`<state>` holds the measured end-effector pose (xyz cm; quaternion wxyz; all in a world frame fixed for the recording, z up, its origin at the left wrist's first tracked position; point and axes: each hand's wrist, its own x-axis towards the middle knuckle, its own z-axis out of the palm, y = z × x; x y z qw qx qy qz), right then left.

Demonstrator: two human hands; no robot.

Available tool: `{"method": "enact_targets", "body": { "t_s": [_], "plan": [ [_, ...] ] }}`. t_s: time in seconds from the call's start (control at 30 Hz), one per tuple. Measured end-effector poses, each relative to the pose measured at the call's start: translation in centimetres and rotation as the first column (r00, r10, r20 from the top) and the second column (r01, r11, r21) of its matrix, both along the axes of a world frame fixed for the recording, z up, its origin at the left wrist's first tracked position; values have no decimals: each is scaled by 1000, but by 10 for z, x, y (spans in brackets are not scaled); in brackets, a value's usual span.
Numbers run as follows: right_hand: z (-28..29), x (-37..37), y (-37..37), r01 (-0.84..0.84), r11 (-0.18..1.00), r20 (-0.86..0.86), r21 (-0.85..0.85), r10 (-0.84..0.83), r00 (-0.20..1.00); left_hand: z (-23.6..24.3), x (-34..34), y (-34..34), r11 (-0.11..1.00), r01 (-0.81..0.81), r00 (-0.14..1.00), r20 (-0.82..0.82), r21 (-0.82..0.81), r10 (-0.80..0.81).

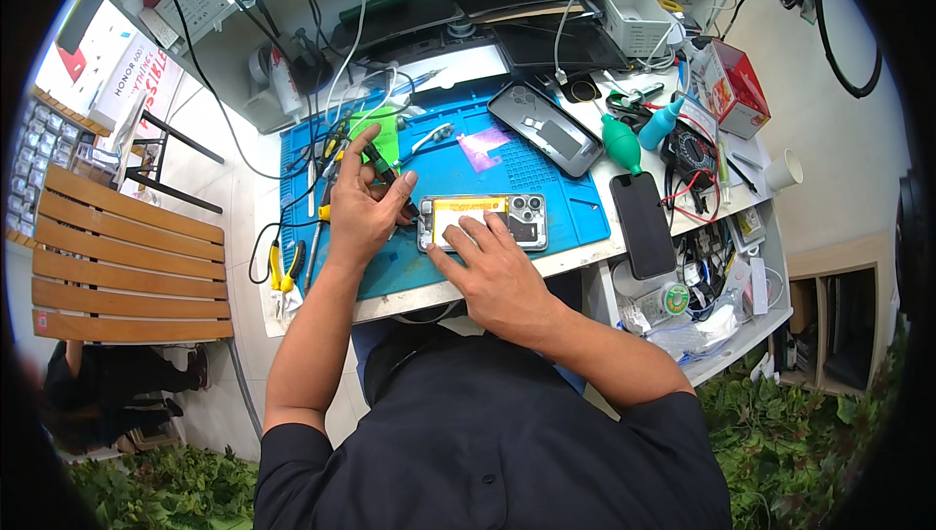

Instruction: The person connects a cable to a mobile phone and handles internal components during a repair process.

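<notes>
An opened smartphone (526,230) lies sideways on the blue work mat (390,274), its battery and camera cluster exposed. My left hand (363,213) is closed around a slim green-and-black screwdriver (378,161). The screwdriver slants down to the phone's left end; whether its tip touches is too small to tell. Across the phone rests my right hand (497,281), fingers spread over the battery and thumb by the near edge, covering part of the phone.
A detached phone back housing (548,130) lies behind the phone. To the right are a dark phone (643,226), a green air blower (621,144), a blue bottle (660,124), a multimeter (690,155) and an open drawer (726,354). Yellow pliers (285,267) and cables sit left.
</notes>
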<state>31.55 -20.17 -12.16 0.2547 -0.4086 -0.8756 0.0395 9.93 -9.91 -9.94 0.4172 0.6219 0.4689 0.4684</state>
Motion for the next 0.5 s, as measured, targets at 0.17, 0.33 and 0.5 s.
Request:
{"method": "enact_targets", "body": {
  "t_s": [0.17, 0.33, 0.5],
  "plan": [
    [0, 0, 0, 1, 1000, -6, -4, -1, 1000, -3, 0, 1, 1000, -6, 1000, -13, 12, 6],
    [0, 0, 0, -3, 1000, -9, -10, 2, 1000, -2, 1, 0, 999, -23, 1000, -20, 45, 24],
    [0, 0, 0, 1, 1000, -9, -11, -1, 1000, -3, -2, 1, 1000, -14, 1000, -18, 23, 14]
  ]
}}
